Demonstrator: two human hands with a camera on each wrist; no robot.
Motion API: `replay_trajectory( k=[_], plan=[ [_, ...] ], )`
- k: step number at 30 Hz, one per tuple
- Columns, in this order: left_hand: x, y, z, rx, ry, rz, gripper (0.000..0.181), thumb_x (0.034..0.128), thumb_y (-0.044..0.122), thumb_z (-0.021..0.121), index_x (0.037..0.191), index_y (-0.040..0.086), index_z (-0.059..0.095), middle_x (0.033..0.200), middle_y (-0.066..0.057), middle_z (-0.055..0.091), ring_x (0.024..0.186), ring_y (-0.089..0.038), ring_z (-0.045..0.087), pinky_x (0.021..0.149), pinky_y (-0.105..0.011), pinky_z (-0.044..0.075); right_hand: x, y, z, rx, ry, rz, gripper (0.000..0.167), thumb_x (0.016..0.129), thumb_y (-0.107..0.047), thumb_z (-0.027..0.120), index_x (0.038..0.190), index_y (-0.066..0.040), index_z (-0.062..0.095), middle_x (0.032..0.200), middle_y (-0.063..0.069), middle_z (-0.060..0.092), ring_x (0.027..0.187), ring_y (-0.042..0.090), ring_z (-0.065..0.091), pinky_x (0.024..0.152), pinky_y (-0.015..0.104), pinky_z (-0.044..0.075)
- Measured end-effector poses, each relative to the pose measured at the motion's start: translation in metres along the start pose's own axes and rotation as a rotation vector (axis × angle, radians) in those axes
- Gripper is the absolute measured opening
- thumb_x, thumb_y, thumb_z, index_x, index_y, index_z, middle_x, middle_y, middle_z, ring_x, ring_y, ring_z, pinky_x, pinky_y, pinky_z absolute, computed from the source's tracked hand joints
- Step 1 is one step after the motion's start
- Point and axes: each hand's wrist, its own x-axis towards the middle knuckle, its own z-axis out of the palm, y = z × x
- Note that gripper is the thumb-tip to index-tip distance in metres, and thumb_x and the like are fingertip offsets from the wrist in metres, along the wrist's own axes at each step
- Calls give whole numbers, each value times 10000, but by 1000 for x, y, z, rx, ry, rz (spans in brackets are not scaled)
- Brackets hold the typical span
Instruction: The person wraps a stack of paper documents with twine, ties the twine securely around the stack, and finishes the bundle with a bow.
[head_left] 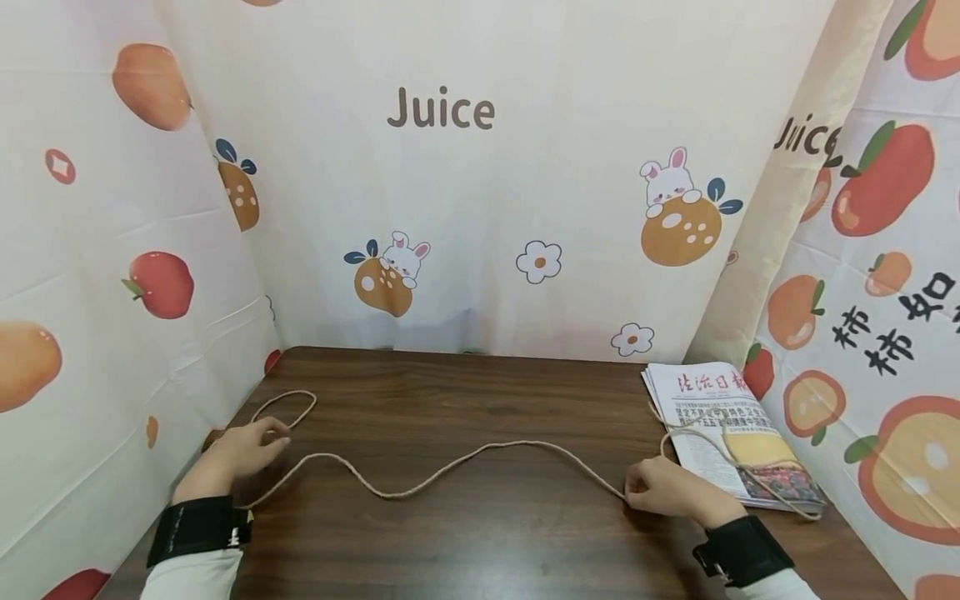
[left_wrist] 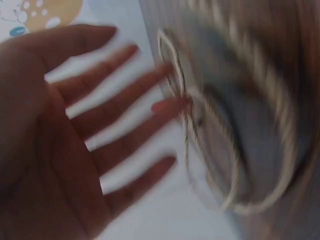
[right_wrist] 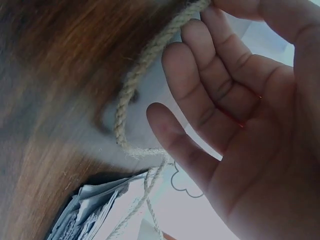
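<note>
A beige twisted rope (head_left: 397,495) runs in a wavy line across the dark wooden table between the hands. My left hand (head_left: 251,450) is over the rope at the table's left side; in the left wrist view the hand (left_wrist: 75,130) has its fingers spread and relaxed, with loops of rope (left_wrist: 285,125) beyond them. At the right, my right hand (head_left: 663,487) pinches the rope. The right wrist view shows the rope (right_wrist: 131,82) reaching the thumb and index fingertip of this hand (right_wrist: 240,100), the other fingers bent loosely.
A stack of newspapers (head_left: 712,417) lies at the table's right side, with the rope's far part looped over it. Printed curtains (head_left: 487,192) with fruit and rabbits stand behind the table (head_left: 480,383) and along both sides.
</note>
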Motion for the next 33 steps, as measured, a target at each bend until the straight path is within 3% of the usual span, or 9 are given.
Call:
replay_trajectory(
  k=[4,7,9,13,16,18,24,33],
  plan=[
    [5,19,21,-68,62,173,170,980,178,649,1089,54,689,1010,-93,711,952,-339,667,799,-499,511,0,-2,2,5,12,-19,100,877,-105,693,816,-183,693,643,-137,511,568,3,420,550,243,369],
    [10,39,36,-86,70,279,176,967,234,682,1076,99,709,1034,-21,711,995,-291,666,837,-478,511,-1,-3,3,15,20,-30,85,895,-151,721,827,-179,678,658,-138,527,577,0,448,545,246,395],
    [14,55,45,-114,27,337,231,947,310,712,1083,122,720,1060,13,708,1027,-266,660,859,-463,511,-1,-3,4,24,19,-31,113,889,-200,754,837,-175,658,670,-137,540,588,0,471,549,251,412],
    [21,80,59,-170,-133,423,346,852,420,799,1074,161,740,1066,57,684,1031,-223,641,867,-431,510,-3,-3,5,47,11,-30,210,843,-266,816,859,-164,633,687,-128,560,608,9,505,565,260,434],
    [22,88,68,-200,-229,440,295,801,354,857,1015,181,750,978,76,645,927,-166,617,800,-363,509,-4,-2,5,52,7,-30,220,818,-249,832,868,-163,635,692,-123,555,613,13,502,567,261,434],
    [22,89,72,-206,-255,440,233,789,274,873,965,185,749,913,84,611,852,-123,591,751,-313,500,-6,-3,5,54,5,-26,198,809,-204,824,859,-164,637,691,-121,553,615,14,500,566,261,430],
    [16,83,76,-249,-274,411,111,824,148,835,865,183,737,795,118,617,728,-37,571,659,-254,487,-9,0,2,46,-2,-19,122,792,-90,751,787,-161,651,659,-137,545,590,6,482,547,250,415],
    [-1,62,62,-252,-301,309,126,804,94,819,794,181,729,683,115,608,613,-28,524,578,-260,444,-21,10,-2,36,-24,39,154,786,-104,714,745,-187,591,635,-134,483,563,14,423,538,246,353]
  ],
)
